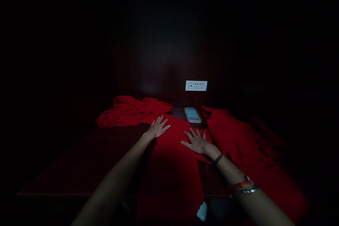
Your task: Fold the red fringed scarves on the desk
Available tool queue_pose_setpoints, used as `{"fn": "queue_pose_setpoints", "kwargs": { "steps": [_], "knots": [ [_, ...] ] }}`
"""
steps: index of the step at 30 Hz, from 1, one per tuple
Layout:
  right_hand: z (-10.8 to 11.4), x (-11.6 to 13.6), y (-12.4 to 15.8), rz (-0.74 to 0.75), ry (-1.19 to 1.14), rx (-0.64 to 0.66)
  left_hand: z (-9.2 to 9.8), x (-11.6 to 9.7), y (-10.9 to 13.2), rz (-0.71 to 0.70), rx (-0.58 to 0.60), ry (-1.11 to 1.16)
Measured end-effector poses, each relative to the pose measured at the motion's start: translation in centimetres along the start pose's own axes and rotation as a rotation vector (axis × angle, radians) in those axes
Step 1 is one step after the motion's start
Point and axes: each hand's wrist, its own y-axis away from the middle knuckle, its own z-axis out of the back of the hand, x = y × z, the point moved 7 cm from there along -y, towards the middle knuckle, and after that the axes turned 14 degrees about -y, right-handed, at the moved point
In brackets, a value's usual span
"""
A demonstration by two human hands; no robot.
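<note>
A long red cloth (174, 162) lies over the dark table and hangs down past its front edge. My left hand (158, 128) rests flat on the cloth's upper left part, fingers spread. Lower and to the right, my right hand (196, 142) lies palm down with its fingers apart on the cloth's right side, a red piece reaching out beneath it. Neither hand grips anything. The right wrist and forearm carry a dark band, a red band and a silver bangle.
A crumpled red heap (129, 111) sits at the back left. More red cloth (238, 137) spreads over the right side. Between them at the back is a phone (193, 114), below a white wall socket (196, 85). The table's front edge (58, 194) shows at left.
</note>
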Motion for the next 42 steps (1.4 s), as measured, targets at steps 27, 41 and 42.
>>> {"fn": "queue_pose_setpoints", "kwargs": {
  "steps": [27, 41, 42],
  "knots": [
    [-0.6, -0.9, -0.7, -0.015, -0.005, 0.018, 1.3, -4.0, 2.6, -0.159, -0.029, -0.048],
    [-0.3, -0.7, -0.6, -0.022, 0.015, 0.034, 0.3, 0.7, 5.3, -0.208, 0.244, 0.073],
    [-0.3, -0.7, -0.6, -0.029, 0.021, 0.040, 0.4, 1.2, 5.9, -0.234, 0.256, 0.096]
  ]
}}
